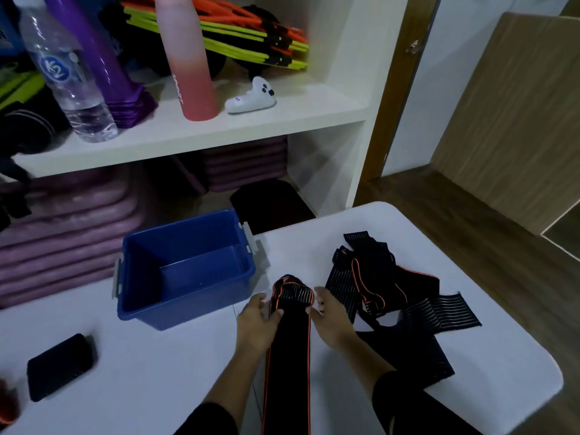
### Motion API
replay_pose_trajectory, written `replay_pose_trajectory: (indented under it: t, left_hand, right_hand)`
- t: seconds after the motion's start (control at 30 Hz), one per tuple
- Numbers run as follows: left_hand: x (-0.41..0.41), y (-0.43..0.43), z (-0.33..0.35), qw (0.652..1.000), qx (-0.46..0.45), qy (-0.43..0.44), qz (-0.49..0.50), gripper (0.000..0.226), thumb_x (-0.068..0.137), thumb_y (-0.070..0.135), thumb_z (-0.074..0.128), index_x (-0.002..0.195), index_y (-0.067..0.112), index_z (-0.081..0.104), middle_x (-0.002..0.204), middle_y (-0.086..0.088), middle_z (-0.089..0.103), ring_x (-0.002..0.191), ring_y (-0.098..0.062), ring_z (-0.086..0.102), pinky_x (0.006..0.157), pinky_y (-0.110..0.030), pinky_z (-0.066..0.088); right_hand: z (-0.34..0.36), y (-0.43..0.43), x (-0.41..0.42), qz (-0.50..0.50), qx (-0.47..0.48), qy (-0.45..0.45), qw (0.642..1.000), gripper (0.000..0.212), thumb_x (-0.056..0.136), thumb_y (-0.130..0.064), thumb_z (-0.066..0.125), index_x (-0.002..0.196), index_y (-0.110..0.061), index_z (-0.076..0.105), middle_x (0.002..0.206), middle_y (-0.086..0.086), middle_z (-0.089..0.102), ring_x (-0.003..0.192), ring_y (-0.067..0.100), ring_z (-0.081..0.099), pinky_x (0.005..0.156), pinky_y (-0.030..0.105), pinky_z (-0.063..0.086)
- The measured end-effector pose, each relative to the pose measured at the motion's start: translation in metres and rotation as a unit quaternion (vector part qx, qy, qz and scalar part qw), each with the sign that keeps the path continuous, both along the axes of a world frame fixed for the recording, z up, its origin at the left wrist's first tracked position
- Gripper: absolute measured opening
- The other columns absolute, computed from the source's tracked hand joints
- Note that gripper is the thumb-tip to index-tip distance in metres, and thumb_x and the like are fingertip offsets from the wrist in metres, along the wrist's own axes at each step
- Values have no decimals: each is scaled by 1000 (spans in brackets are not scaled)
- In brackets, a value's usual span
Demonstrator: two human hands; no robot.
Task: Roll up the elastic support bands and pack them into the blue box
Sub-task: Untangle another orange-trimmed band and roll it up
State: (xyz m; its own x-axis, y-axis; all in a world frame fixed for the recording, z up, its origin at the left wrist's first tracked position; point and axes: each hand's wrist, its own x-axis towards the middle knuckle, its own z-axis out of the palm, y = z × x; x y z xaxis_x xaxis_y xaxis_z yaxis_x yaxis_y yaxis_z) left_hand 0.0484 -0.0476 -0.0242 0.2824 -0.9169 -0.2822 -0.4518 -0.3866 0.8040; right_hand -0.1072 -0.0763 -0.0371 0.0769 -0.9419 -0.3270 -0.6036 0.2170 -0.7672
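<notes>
With your left hand pinching the band and your right hand fingers too blurred to judge, roll tightly toward six o'clock, edges aligned.

Your left hand and right hand sit side by side with a narrow gap between them, both forearms reaching forward out of black sleeves that end at mid-forearm, leaving the wrists bare. Your left hand lies palm down, its thumb and fingers curled onto the left edge of the black elastic band with orange edging, just below its rolled end. Your right hand stands on its edge, palm turned inward, fingers stretched forward against the right side of that roll; blur hides whether they grip it.
</notes>
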Motion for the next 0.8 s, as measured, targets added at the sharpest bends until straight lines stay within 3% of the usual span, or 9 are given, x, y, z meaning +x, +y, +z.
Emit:
replay_pose_trajectory:
  t: [0.1, 0.17, 0.4, 0.43, 0.5, 0.57, 0.63, 0.73, 0.8]
  left_hand:
    - [-7, -31, -12, 999, 18, -19, -20, 59, 85, 25, 65, 137, 10, 41, 136, -11, 52, 123, -27, 51, 104, -35, 42]
    - [-9, -45, -20, 999, 17, -27, -27, 54, 86, 23, 63, 134, 11, 43, 135, -10, 53, 121, -25, 53, 102, -32, 43]
    - [-10, -70, -37, 999, 0, -46, 6, 42, 87, 11, 59, 128, 15, 52, 124, -7, 63, 112, -23, 60, 94, -23, 42]
    - [-10, -72, -38, 999, -2, -49, 8, 39, 87, 10, 58, 126, 15, 54, 122, -7, 65, 110, -23, 61, 91, -21, 42]
    - [-11, -76, -39, 999, 0, -50, 8, 37, 87, 13, 58, 124, 16, 56, 119, -7, 66, 108, -22, 62, 88, -19, 41]
    - [-13, -78, -38, 999, 3, -51, 12, 35, 87, 14, 58, 122, 16, 57, 116, -7, 67, 107, -22, 62, 86, -19, 41]
    - [-14, -81, -38, 998, -3, -53, 18, 31, 86, 7, 55, 116, 14, 63, 111, -8, 69, 102, -21, 63, 80, -13, 39]
    - [-14, -84, -38, 998, -11, -47, 36, 30, 84, -4, 50, 103, 9, 69, 101, -7, 71, 85, -13, 62, 71, -5, 36]
    - [-14, -85, -38, 998, -12, -42, 54, 28, 83, -5, 50, 98, 10, 69, 96, -4, 71, 81, -10, 60, 73, -9, 40]
  right_hand:
    - [-13, -34, 8, -12, 13, -28, 999, 56, 95, -13, 48, 146, -8, 25, 148, 16, 34, 137, 27, 36, 108, 31, 32]
    - [-21, -49, 12, -15, 26, -40, 999, 55, 95, -10, 47, 146, -7, 25, 146, 17, 38, 134, 27, 39, 105, 28, 34]
    - [-41, -71, 20, -80, 4, -89, 993, 50, 82, 4, 63, 129, -4, 51, 113, 17, 67, 94, 17, 60, 70, 0, 43]
    - [-41, -73, 21, -79, -1, -84, 993, 48, 80, 3, 67, 126, -5, 56, 108, 16, 69, 91, 18, 63, 77, 5, 47]
    - [-42, -77, 22, -82, -15, -77, 994, 44, 74, 1, 73, 116, -7, 63, 96, 16, 72, 91, 23, 68, 90, 32, 53]
    - [-40, -79, 23, -89, -20, -64, 994, 43, 69, -1, 77, 110, -10, 67, 85, 13, 73, 86, 22, 68, 89, 39, 53]
    - [-40, -80, 26, -89, -25, -49, 994, 41, 68, -1, 77, 107, -10, 69, 80, 13, 73, 77, 17, 65, 84, 31, 53]
    - [-39, -83, 28, -99, -32, -38, 994, 34, 65, -4, 80, 97, -11, 70, 70, 9, 70, 63, 10, 58, 61, 7, 43]
    - [-41, -85, 28, -109, -30, -36, 993, 28, 64, -12, 83, 88, -15, 70, 60, -3, 61, 55, 5, 55, 52, 5, 40]
